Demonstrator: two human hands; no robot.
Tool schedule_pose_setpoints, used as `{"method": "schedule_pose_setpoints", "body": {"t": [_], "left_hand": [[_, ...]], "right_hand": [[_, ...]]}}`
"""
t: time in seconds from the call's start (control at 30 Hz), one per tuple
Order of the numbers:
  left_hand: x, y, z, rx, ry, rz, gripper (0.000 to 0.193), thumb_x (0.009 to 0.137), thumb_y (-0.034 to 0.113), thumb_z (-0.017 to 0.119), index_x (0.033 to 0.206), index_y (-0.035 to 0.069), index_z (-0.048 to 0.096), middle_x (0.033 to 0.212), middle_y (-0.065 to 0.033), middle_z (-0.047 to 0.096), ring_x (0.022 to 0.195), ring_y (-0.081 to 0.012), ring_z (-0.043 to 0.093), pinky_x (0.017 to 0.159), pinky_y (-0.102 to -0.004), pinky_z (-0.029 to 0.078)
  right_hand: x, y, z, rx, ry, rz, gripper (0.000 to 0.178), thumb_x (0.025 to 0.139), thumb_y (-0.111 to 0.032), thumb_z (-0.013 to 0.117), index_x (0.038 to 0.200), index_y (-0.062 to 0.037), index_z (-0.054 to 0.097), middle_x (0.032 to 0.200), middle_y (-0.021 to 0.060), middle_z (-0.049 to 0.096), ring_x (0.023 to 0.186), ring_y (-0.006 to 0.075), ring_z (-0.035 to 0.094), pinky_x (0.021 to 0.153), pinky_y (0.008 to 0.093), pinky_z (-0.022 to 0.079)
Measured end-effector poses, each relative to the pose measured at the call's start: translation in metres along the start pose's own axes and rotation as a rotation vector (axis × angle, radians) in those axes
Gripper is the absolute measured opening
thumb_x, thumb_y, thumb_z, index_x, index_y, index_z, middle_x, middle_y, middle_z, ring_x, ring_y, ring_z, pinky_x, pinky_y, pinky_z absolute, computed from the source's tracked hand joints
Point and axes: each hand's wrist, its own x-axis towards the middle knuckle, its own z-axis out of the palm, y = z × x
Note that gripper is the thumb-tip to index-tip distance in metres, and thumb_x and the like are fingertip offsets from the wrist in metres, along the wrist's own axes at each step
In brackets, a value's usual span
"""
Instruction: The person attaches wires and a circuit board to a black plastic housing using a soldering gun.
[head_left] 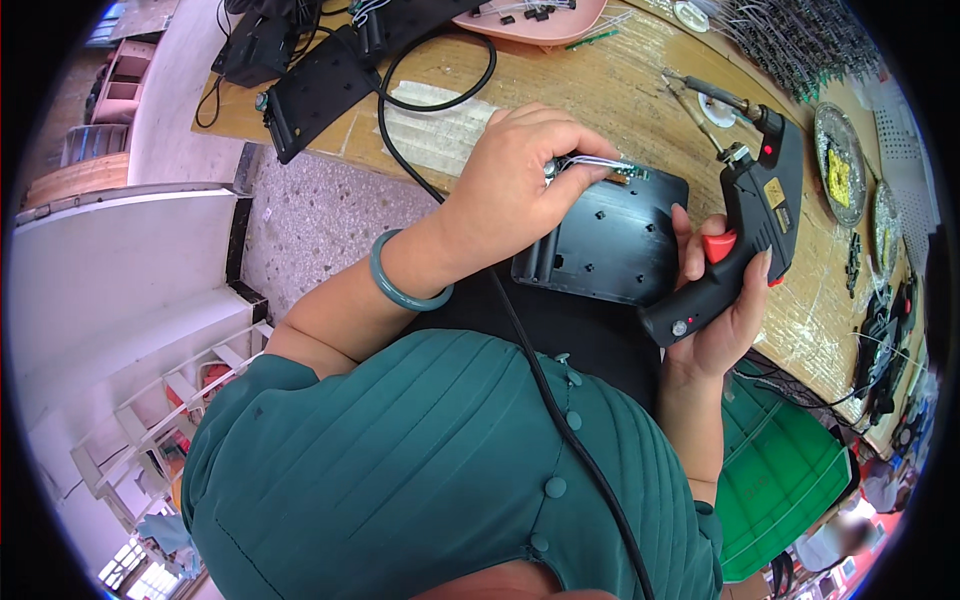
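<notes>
Head cam, my view from remote end. Biggest first: wooden bench across top & R side, scuffed. Green chair lower R, partly behind the wearer's R arm. Blk cable loops over bench top, passes under L forearm, then runs down front of wearer's green shirt.

Work item: blk casing, flat, studded w/ small posts, at bench's near edge in front of wearer, btwn the two hands. 2nd blk panel upper L on bench.

Blk soldering gun, red trigger, is in R hand: handle along palm, thumb one side, fingers other, grip closed round it. Can't tell if trigger is pressed. Gun's tip points to far side of bench, well apart from the casing.

L hand over casing's far L part; thumb + index pinched narrow on white wires. Other fingers' contact: can't tell.

Pink tray top, blk bits in it. Metal dish R of gun, yellow sponge inside. Small green PCB at casing's far edge, just beside L fingertips.
</notes>
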Motion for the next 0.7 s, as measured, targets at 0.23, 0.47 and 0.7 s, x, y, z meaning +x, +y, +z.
{"method": "schedule_pose_setpoints", "body": {"t": [0.23,0.47,0.7], "left_hand": [[0.003,0.002,0.0,0.063,-0.008,-0.001,0.01,0.076,0.009,0.065,0.083,0.003,0.065,0.079,-0.0093,0.063,0.079,-0.0259,0.058,0.072,-0.0343,0.042],[0.001,0.007,0.001,0.206,0.021,0.064,0.008,0.076,0.011,0.064,0.081,0.006,0.064,0.079,-0.0072,0.063,0.079,-0.0258,0.058,0.075,-0.0347,0.038],[0.004,-0.003,0.0,0.123,-0.006,0.062,0.012,0.077,0.01,0.062,0.084,0.001,0.065,0.078,-0.0117,0.064,0.076,-0.0272,0.06,0.069,-0.0347,0.045]], "right_hand": [[0.001,-0.001,0.007,-0.021,0.016,0.009,0.048,0.099,-0.036,0.031,0.111,0.007,0.049,0.092,0.011,0.056,0.072,0.0151,0.054,0.107,0.0423,0.033],[-0.001,-0.001,0.003,-0.049,-0.001,0.009,0.047,0.098,-0.033,0.034,0.123,0.0063,0.041,0.104,0.016,0.057,0.07,0.0164,0.051,0.109,0.0468,0.027],[0.0,-0.001,0.004,-0.054,-0.008,0.015,0.049,0.098,-0.034,0.034,0.116,0.0097,0.046,0.094,0.0141,0.057,0.074,0.0173,0.052,0.11,0.0452,0.027]]}}
